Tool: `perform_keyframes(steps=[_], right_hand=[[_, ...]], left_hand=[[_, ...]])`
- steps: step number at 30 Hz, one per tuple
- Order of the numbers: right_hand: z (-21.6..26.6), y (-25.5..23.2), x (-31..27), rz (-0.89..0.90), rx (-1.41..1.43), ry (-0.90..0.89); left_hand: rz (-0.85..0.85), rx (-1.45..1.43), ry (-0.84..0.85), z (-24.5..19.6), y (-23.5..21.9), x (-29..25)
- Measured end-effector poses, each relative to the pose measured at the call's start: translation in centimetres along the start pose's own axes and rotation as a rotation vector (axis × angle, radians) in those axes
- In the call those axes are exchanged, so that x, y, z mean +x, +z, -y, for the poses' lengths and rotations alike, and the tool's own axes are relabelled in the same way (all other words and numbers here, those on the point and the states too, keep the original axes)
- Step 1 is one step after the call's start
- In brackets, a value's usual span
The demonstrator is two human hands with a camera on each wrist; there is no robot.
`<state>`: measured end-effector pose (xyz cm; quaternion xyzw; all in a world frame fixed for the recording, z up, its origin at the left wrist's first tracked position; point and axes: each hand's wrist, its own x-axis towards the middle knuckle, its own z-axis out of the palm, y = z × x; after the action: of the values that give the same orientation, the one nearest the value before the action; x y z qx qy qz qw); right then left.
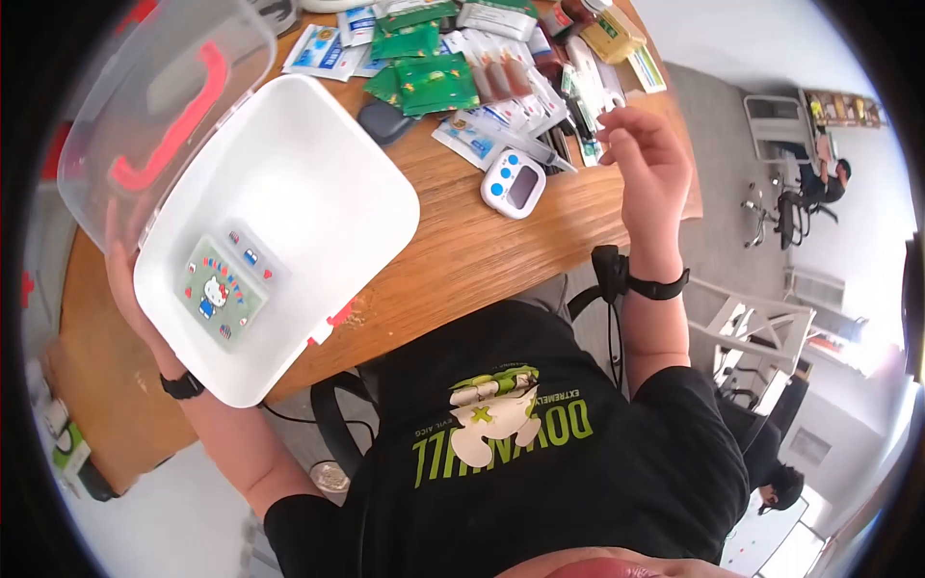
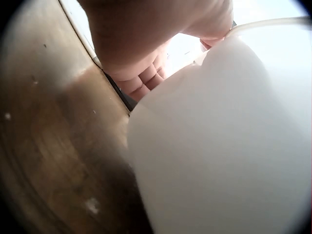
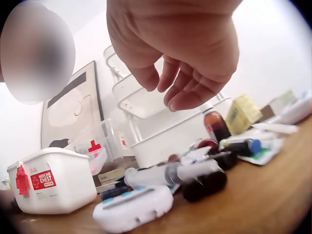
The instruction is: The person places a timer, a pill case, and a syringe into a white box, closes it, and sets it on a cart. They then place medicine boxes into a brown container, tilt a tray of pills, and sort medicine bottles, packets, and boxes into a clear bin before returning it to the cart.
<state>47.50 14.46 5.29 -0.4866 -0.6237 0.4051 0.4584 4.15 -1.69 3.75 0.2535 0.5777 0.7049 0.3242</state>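
In the head view, an open white box [image 1: 323, 154] with a clear, red-handled lid [image 1: 173, 106] holds a small Hello Kitty case [image 1: 226, 289]. My left hand [image 1: 140, 299] grips the box's left side near the hinge; the left wrist view has this hand [image 2: 146, 44] at the rim of the box [image 2: 219, 131], its fingers partly hidden. My right hand [image 1: 650, 169] hovers, holding nothing, right of a white timer [image 1: 514, 183] and a syringe [image 1: 530, 144]. In the right wrist view the fingers of this hand [image 3: 178, 53] hang loosely bent above the supplies.
Green packets [image 1: 434, 87], blue-white sachets [image 1: 323, 53], a dark oval object [image 1: 385, 122], brown bottles and a yellow box [image 1: 612, 36] crowd the back of the wooden table [image 1: 434, 250]. A white shelf rack [image 3: 141, 97] stands behind. Two people sit farther off at right.
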Motion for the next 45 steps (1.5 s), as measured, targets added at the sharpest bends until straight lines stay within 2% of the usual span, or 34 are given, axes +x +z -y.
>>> perform_keyframes(steps=[3, 4, 7, 8, 12, 21, 24, 27, 30, 39, 45], right_hand=[[-2.7, -0.7, -2.0, -0.055, -0.079, 0.007], [-3.5, -0.7, -2.1, -0.085, -0.123, -0.082], [-4.2, -1.4, -1.1, -0.168, -0.36, -0.244], [-3.6, -1.4, -0.9, -0.194, -0.374, -0.199], [-3.2, -1.7, -0.4, -0.188, -0.346, -0.21], [-4.6, -4.4, 1.4, -0.208, -0.71, -0.189], [-4.8, -5.0, 2.1, -0.187, -0.839, -0.184], [-4.1, -5.1, 2.5, -0.043, -0.989, -0.001], [-3.9, -4.7, 2.8, 0.029, -1.109, 0.077], [-4.8, -3.6, 5.3, 0.102, -1.125, -0.001], [-4.3, -3.4, 6.4, 0.19, -1.057, 0.202]], left_hand=[[-0.021, -0.075, -0.035, 0.0, 1.4, 0.1], [-0.012, 0.067, 0.004, -0.3, 2.6, -0.3], [0.071, -0.009, 0.013, -0.3, 4.2, -1.3], [0.095, -0.037, 0.006, -0.3, 4.4, -1.8], [0.122, -0.095, -0.009, -0.7, 5.4, -2.3], [0.113, -0.05, -0.056, -1.0, 7.6, -2.6], [0.111, -0.042, -0.075, -0.8, 8.1, -2.8], [0.108, -0.037, -0.085, -0.8, 8.1, -2.8], [0.104, -0.034, -0.09, -0.8, 7.9, -2.8], [0.09, -0.034, -0.091, -1.0, 7.4, -2.7], [0.079, -0.039, -0.108, -1.8, 8.5, -2.8]])
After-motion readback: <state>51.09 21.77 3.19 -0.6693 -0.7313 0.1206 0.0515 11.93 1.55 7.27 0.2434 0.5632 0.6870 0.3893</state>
